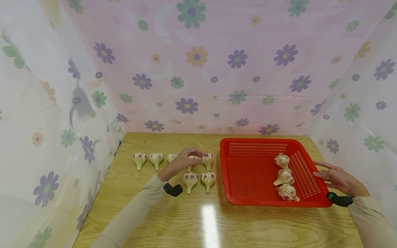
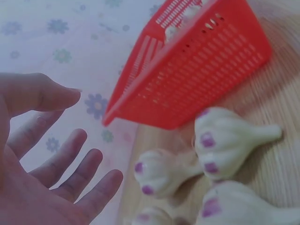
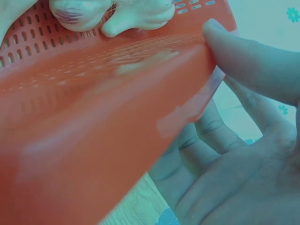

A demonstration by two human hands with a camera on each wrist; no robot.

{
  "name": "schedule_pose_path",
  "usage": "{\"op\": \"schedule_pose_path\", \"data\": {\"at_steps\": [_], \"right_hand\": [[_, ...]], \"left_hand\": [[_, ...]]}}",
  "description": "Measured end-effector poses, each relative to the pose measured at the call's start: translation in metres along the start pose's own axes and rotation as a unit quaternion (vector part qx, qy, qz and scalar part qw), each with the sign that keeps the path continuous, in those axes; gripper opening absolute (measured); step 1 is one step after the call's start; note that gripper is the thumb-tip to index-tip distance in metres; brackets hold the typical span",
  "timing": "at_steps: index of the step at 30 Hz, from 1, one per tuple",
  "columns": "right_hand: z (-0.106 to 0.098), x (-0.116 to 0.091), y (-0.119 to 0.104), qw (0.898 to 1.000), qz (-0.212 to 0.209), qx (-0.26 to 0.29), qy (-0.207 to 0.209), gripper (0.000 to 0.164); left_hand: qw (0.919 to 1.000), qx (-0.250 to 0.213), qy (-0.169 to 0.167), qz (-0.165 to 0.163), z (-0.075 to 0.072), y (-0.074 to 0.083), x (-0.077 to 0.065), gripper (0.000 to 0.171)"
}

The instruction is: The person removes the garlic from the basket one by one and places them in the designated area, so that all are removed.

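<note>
My left hand [image 1: 186, 159] hovers over the back row of garlic bulbs, its fingers loosely spread and holding nothing. Below it stand garlic bulbs with purple patches, among them one at the row's right end [image 1: 208, 161] and a nearer one [image 1: 190, 181]. In the left wrist view, a garlic bulb [image 2: 224, 143] lies beyond the fingertips. At the right, my right hand [image 1: 338, 178] grips the side rim of a red plastic basket [image 1: 227, 193]. Its thumb [image 3: 253, 63] presses over the rim while the other fingers lie against the outside. Inside the basket, three garlic bulbs [image 1: 283, 177] lie along the right wall.
Everything stands on a wood-grain table [image 1: 149, 220]. More garlic bulbs [image 1: 156, 160] continue the back row to the left. A flower-patterned cloth [image 1: 214, 93] rises behind the table and along both sides. Dark wrist cameras are strapped on both wrists.
</note>
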State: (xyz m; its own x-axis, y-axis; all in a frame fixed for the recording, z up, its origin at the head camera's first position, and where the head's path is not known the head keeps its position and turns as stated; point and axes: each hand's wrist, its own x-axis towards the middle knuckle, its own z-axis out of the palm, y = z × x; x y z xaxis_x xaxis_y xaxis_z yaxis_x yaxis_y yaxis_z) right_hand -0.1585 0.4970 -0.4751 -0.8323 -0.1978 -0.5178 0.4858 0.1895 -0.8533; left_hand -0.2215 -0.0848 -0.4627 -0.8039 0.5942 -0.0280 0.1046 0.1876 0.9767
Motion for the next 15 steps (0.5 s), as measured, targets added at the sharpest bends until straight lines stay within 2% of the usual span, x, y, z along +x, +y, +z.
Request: {"op": "schedule_pose_path", "data": {"at_steps": [3, 9, 15], "right_hand": [[0.0, 0.001, -0.001, 1.0, 0.002, -0.009, 0.008, 0.032], [0.002, 0.002, -0.001, 1.0, 0.003, -0.01, 0.015, 0.032], [0.003, 0.001, -0.001, 1.0, 0.004, -0.008, 0.012, 0.032]], "left_hand": [[0.9999, -0.004, -0.004, 0.01, 0.007, 0.007, 0.009, 0.026], [0.9997, -0.025, 0.0, 0.007, 0.022, 0.018, 0.023, 0.028], [0.999, -0.03, -0.021, 0.025, 0.033, 0.025, 0.038, 0.029]]}}
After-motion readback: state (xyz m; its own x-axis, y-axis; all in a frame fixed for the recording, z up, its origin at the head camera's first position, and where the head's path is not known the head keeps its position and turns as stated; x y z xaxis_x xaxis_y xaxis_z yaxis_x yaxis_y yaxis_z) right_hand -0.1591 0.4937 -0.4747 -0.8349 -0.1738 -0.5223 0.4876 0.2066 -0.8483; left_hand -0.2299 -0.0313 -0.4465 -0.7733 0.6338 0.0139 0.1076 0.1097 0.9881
